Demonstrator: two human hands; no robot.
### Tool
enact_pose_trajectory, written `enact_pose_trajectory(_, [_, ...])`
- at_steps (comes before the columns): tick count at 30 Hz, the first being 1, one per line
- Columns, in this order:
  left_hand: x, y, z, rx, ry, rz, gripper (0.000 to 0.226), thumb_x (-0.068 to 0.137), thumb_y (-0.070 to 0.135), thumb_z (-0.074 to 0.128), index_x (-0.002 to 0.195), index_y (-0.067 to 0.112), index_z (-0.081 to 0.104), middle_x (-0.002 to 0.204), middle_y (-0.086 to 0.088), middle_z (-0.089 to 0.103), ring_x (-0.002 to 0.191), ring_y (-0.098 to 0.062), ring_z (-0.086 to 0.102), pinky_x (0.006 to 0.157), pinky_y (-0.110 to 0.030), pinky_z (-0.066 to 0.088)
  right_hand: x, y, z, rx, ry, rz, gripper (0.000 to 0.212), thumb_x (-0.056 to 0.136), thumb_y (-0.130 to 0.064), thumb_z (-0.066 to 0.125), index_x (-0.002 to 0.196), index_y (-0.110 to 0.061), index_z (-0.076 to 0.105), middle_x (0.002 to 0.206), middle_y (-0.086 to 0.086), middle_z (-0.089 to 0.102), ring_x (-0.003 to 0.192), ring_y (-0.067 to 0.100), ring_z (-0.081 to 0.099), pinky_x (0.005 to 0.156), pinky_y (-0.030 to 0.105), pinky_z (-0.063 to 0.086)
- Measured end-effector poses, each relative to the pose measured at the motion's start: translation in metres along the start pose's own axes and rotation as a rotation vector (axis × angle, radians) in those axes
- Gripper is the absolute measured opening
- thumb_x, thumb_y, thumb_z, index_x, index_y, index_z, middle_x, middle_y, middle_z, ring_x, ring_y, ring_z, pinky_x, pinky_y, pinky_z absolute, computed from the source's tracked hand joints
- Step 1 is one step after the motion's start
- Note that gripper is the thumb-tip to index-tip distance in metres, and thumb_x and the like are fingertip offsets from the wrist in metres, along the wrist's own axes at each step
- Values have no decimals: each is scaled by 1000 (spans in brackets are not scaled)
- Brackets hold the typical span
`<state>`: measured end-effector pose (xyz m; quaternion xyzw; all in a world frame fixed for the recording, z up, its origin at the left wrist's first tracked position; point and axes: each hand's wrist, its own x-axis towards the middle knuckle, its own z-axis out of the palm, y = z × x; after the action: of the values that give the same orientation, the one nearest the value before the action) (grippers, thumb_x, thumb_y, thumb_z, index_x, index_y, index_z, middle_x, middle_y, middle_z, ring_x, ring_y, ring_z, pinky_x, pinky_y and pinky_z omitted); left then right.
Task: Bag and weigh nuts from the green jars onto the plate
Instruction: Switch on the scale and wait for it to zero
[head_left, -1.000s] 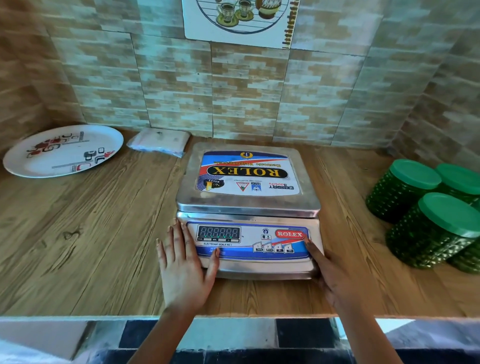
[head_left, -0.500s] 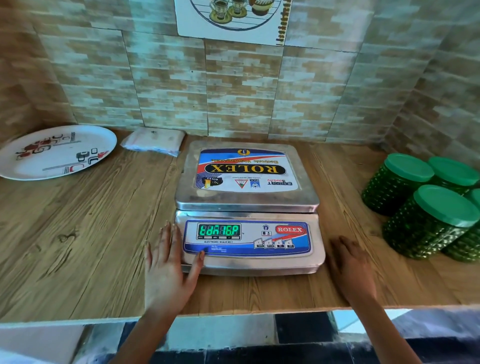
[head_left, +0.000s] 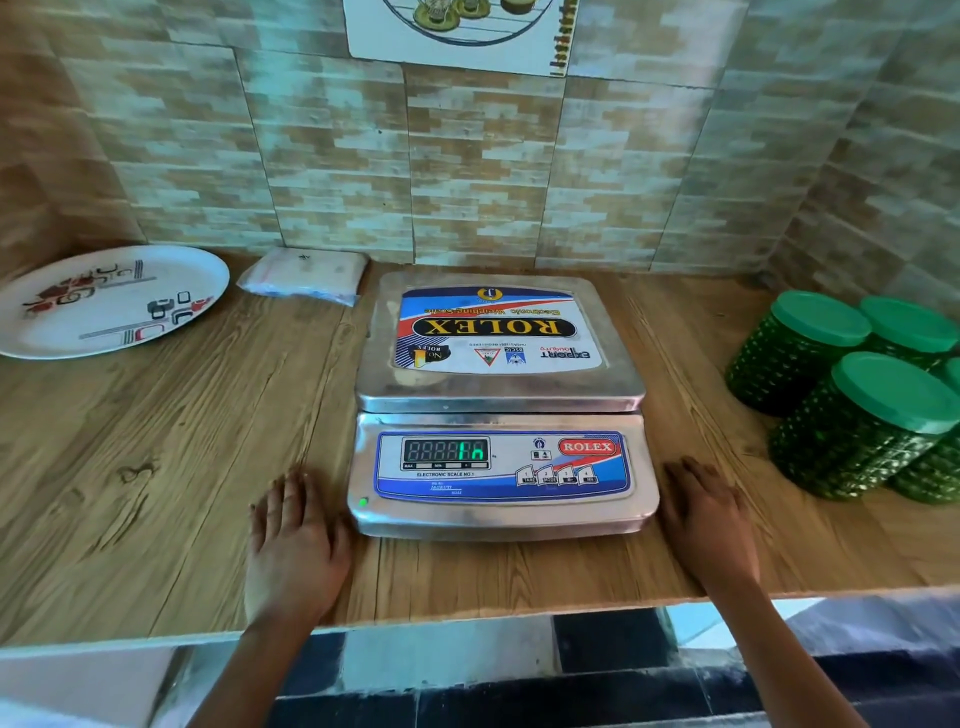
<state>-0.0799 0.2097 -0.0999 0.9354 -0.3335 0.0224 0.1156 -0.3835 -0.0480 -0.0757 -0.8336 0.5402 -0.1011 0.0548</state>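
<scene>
A steel weighing scale (head_left: 498, 415) stands in the middle of the wooden counter, its display lit green. My left hand (head_left: 293, 545) lies flat on the counter just left of the scale's front corner, holding nothing. My right hand (head_left: 709, 525) rests flat on the counter just right of the scale, also empty. Several green jars (head_left: 852, 395) with green lids stand at the right edge. A white patterned plate (head_left: 109, 301) lies at the far left. A packet of clear plastic bags (head_left: 306, 278) lies against the wall between plate and scale.
The tiled wall (head_left: 478, 166) runs close behind the scale. The wooden counter (head_left: 171, 447) ends at a front edge just under my wrists. Bare wood lies between the plate and the scale.
Both hands have come off the scale's front panel and moved outward onto the counter beside it. The display went from dark to lit green digits.
</scene>
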Motion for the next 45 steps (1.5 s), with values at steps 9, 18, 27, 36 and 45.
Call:
enact_pose_trajectory(9, [-1, 1, -4, 33, -39, 9, 79, 80, 46, 8, 147, 4, 12, 155, -14, 12, 144, -27, 7, 116, -38, 2, -1, -1, -1, 27, -8, 12, 49, 95, -44, 37, 136, -19, 47, 146, 5, 41, 137, 25, 33, 114, 48, 23])
enact_pose_trajectory(18, [-3, 5, -11, -11, -28, 15, 64, 96, 37, 33, 147, 4, 14, 155, -13, 13, 145, -26, 7, 117, -38, 2, -1, 1, 1, 29, -6, 15, 48, 95, -44, 39, 135, -19, 47, 145, 5, 42, 135, 26, 36, 113, 49, 24])
enact_pose_trajectory(27, [-2, 3, -11, -25, -30, 17, 68, 95, 40, 36, 148, 4, 13, 156, -13, 10, 145, -25, 6, 117, -37, 3, 0, 2, 4, 32, 34, 11, 45, 95, -42, 41, 130, -18, 53, 140, 6, 48, 130, 27, 42, 110, 49, 30])
enact_pose_trajectory(36, [-3, 2, -11, -34, -30, 15, 66, 95, 39, 34, 148, 5, 12, 156, -13, 10, 145, -26, 5, 117, -38, 3, -1, 2, 2, 52, 45, 6, 44, 94, -39, 43, 130, -16, 53, 140, 8, 48, 130, 28, 41, 110, 49, 28])
enact_pose_trajectory(45, [-2, 1, -10, -51, -31, 19, 66, 95, 38, 37, 147, 5, 15, 156, -13, 12, 144, -27, 6, 117, -39, 5, -1, 2, 3, 68, 47, 8, 45, 94, -41, 44, 130, -16, 53, 140, 8, 48, 129, 29, 42, 109, 51, 30])
